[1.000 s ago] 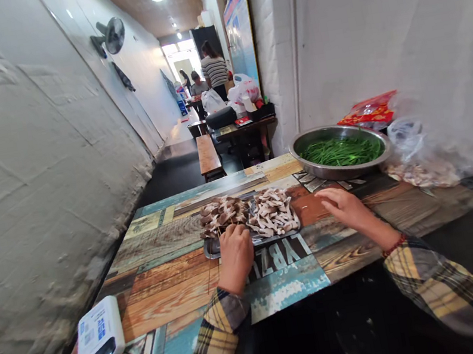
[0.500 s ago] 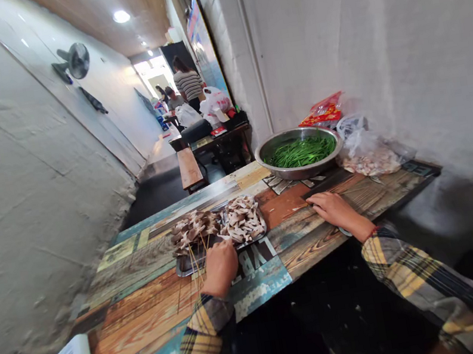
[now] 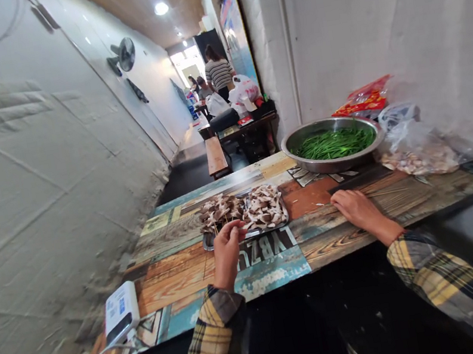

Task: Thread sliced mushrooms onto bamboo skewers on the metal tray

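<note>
The left hand curls its fingers by the edge of the metal tray, and I cannot tell if they grasp anything. Mushroom pieces sit on the tray. The right hand lies open and relaxed, right of the tray.

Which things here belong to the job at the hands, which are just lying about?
Job:
left hand
right hand
metal tray
skewered mushrooms
loose mushroom slices
thin skewers
probably the clear bag of pale pieces

Lying about:
steel bowl of green shoots
red packet
white cabled device
wall fan
</note>
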Action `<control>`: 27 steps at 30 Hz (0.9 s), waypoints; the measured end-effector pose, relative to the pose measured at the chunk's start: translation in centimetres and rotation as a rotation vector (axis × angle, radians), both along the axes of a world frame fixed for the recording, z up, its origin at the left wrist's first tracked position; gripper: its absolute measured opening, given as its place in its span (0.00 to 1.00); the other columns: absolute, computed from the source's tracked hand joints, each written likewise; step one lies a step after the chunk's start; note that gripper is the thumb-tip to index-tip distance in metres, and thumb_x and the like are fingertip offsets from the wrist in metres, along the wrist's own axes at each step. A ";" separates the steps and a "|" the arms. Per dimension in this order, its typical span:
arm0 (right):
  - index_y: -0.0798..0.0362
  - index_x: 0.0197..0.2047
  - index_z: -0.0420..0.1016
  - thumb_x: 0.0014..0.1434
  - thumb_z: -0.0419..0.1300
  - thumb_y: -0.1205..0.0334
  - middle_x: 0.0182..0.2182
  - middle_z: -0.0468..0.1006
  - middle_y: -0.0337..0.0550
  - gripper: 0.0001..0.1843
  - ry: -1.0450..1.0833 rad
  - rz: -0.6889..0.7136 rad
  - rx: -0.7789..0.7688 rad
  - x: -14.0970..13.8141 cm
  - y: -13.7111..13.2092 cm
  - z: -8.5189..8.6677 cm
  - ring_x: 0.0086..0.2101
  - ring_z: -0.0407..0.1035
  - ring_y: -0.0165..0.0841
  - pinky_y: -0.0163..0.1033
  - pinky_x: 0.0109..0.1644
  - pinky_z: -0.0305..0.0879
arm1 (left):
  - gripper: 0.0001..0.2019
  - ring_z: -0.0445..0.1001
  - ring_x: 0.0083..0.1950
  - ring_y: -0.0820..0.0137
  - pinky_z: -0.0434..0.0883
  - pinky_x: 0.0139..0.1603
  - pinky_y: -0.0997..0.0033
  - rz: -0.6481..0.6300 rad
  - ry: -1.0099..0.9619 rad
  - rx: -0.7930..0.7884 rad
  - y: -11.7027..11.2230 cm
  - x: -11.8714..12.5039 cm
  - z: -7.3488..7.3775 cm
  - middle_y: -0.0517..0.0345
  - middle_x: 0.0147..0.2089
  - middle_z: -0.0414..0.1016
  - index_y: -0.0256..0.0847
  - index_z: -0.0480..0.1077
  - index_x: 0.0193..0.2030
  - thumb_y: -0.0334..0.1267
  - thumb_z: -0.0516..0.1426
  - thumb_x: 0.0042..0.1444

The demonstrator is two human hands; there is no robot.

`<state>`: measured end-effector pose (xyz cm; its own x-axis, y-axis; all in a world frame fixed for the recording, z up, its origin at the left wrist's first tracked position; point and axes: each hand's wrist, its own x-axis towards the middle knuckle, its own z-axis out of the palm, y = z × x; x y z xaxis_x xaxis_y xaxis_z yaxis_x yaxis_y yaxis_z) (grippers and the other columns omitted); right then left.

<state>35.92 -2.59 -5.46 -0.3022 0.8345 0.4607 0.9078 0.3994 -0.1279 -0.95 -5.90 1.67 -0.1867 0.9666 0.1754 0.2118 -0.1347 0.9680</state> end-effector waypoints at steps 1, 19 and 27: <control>0.54 0.39 0.72 0.64 0.48 0.67 0.35 0.76 0.48 0.11 0.009 0.002 0.004 -0.4 -0.1 0.2 0.37 0.68 0.39 0.41 0.42 0.57 | 0.18 0.77 0.36 0.68 0.73 0.38 0.67 -0.002 -0.036 -0.010 -0.5 0.0 0.3 0.49 0.41 0.78 0.35 0.73 0.42 0.47 0.56 0.52; 0.50 0.37 0.76 0.68 0.46 0.56 0.31 0.77 0.43 0.18 0.020 0.239 -0.016 -10.1 -5.5 7.0 0.33 0.70 0.34 0.35 0.34 0.57 | 0.13 0.71 0.32 0.71 0.66 0.33 0.73 -0.175 0.083 0.068 -3.2 3.9 -0.2 0.54 0.35 0.76 0.37 0.75 0.41 0.41 0.59 0.52; 0.49 0.37 0.77 0.68 0.46 0.55 0.30 0.76 0.43 0.19 -0.021 0.354 -0.078 -9.7 -5.7 6.7 0.32 0.70 0.33 0.35 0.35 0.58 | 0.10 0.66 0.30 0.72 0.61 0.33 0.73 -0.223 0.377 0.157 -4.4 2.6 -0.4 0.58 0.26 0.69 0.38 0.69 0.25 0.38 0.55 0.54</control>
